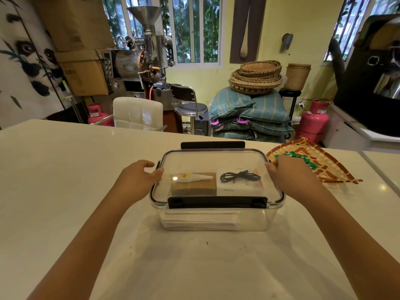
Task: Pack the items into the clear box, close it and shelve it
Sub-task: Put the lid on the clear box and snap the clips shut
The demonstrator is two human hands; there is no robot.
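The box [217, 210] stands on the table [65, 180], lid [216, 163] on, near latch [217, 202] down and far latch [213, 145] raised. Left hand [138, 176] and right hand [287, 172] grip the lid's side edges. Inside lie a glue tube [192, 177] and a cable [240, 176].

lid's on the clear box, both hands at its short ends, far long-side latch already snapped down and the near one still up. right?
Not quite: the latches are swapped. In the head view the near latch is folded down over the rim, while the far latch still sticks up. The rest holds: the lid sits on the clear box, left hand and right hand at its short ends.
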